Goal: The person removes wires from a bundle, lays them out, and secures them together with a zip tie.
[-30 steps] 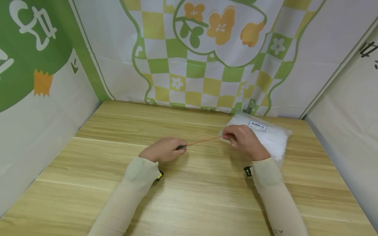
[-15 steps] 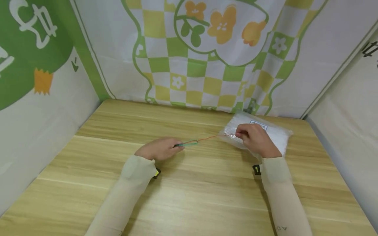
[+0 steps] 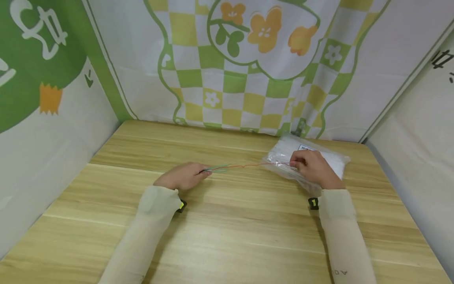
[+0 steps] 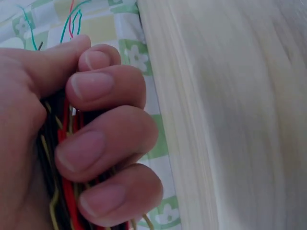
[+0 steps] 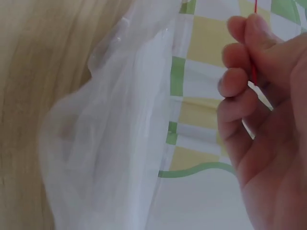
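Observation:
My left hand curls its fingers round a bundle of thin wires, black, red and olive in the left wrist view. Green strands stick out past its thumb and fingertips. From that hand a single red wire stretches, slightly kinked, over to my right hand. The right thumb and fingertips pinch this wire; its short tail shows under the thumb in the right wrist view. Most of the bundle is hidden inside the left fist.
Behind the right hand lies a clear plastic bag of white contents, with a barcode label partly covered by the hand. A wooden table spreads below, bounded by a checked cloth at the back and fabric walls at both sides.
Both hands have moved apart, the left leftward and the right rightward. More red wire now shows between them, and green strands have come out beyond the left fingers.

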The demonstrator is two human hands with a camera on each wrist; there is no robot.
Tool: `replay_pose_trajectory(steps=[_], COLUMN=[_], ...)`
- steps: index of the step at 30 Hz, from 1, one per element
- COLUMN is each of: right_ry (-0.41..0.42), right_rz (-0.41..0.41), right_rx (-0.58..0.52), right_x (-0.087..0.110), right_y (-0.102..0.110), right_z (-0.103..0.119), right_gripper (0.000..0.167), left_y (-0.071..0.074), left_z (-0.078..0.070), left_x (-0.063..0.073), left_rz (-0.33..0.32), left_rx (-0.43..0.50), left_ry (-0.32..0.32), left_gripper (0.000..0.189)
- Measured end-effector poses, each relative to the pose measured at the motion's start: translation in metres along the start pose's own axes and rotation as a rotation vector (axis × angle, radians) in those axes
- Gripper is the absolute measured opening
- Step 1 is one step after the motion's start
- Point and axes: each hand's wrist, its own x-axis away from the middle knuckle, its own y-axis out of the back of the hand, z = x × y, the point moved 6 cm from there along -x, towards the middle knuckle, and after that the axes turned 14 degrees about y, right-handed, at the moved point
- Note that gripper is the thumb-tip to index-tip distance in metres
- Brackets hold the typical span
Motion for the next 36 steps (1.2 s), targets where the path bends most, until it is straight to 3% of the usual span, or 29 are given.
replay_pose_trajectory(steps=[9, 17, 25, 30, 36], right_ry=[0.018, 0.003, 0.015, 0.003, 0.015], right_rz=[0.049, 0.092, 0.077, 0.115, 0.171], right_rx=[-0.029, -0.039, -0.045, -0.064, -0.074], right_x=[-0.001, 0.004, 0.010, 0.008, 0.003], right_y=[-0.002, 0.003, 0.004, -0.003, -0.014], right_z=[-0.004, -0.001, -0.004, -0.007, -0.004], right_gripper=[0.013, 0.022, 0.026, 0.030, 0.032], left_y=[0.001, 0.004, 0.007, 0.008, 0.010], left_z=[0.007, 0.011, 0.011, 0.016, 0.027], left_x=[-0.001, -0.001, 0.000, 0.000, 0.005], left_rz=[0.021, 0.055, 0.039, 0.028, -0.040], left_rx=[0.002, 0.005, 0.025, 0.030, -0.044], left_ry=[0.024, 0.005, -0.001, 0.015, 0.011], left_gripper=[0.034, 0.033, 0.031, 0.038, 0.040])
